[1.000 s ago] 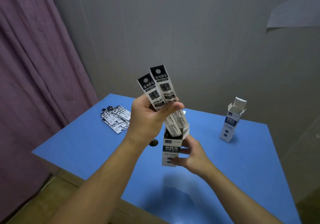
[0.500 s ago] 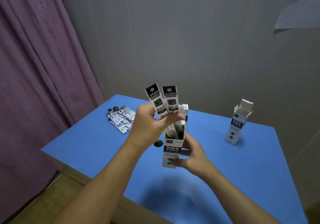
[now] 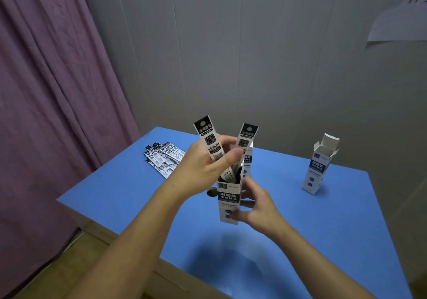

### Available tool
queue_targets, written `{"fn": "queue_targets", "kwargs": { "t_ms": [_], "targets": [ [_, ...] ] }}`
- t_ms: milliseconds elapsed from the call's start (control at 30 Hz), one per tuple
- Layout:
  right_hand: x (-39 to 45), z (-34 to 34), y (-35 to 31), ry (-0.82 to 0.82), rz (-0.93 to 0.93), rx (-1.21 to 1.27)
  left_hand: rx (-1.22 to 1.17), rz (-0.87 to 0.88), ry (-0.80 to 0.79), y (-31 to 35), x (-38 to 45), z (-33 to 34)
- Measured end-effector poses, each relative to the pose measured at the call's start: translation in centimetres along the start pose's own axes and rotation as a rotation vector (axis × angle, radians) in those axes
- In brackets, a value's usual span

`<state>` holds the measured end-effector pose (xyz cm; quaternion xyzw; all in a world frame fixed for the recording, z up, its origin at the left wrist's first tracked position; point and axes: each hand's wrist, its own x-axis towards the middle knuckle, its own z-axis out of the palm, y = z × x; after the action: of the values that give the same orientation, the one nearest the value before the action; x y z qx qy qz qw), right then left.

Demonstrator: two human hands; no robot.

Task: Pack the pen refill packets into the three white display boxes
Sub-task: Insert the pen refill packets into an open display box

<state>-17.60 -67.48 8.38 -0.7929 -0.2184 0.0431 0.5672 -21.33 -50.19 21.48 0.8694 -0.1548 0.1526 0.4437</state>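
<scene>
**Stuffing refill packets into a white box**

Biggest thing first: blue counter (image 3: 323, 218), pushed into a corner between a grey wall and a purple curtain (image 3: 46, 90). A paper sheet (image 3: 397, 26) hangs on the wall, top right. Left hand (image 3: 203, 171) has its fingers and thumb clamped on a packet (image 3: 209, 141) sticking up out of the near box (image 3: 228, 197); a second packet (image 3: 247, 134) leans out to the right, can't tell if the hand grips that one too. Right hand (image 3: 256, 208) has its fingers curled round the box's side, holding it upright above the counter. Another box stands just behind it, mostly hidden. The third box (image 3: 317, 169) stands well off to the right, flaps open. Loose packets (image 3: 163, 157) are piled at the far left corner.
</scene>
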Motion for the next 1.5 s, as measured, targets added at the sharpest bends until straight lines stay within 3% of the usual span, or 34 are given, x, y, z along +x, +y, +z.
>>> {"fn": "queue_targets", "kwargs": {
  "t_ms": [167,500,767,933,1267,1500],
  "targets": [
    [0.0,-0.1,0.2,0.008,0.023,0.011,-0.015,-0.109,-0.058,0.0,0.1,-0.8],
    [0.0,0.3,0.3,-0.002,0.020,-0.018,0.113,0.078,0.048,0.2,0.5,-0.3],
    [0.7,0.0,0.3,0.026,0.055,0.006,-0.153,0.164,0.213,0.6,0.5,-1.3],
    [0.8,0.3,0.8,0.038,0.072,0.012,-0.375,0.122,0.293,0.9,0.7,-1.5],
    [1.6,0.6,0.2,0.020,0.049,0.015,0.084,0.015,0.058,-1.3,1.2,-0.6],
    [2.0,0.5,0.4,0.020,0.054,0.003,0.070,0.048,0.025,-1.5,2.0,-1.0]
  ]
}}
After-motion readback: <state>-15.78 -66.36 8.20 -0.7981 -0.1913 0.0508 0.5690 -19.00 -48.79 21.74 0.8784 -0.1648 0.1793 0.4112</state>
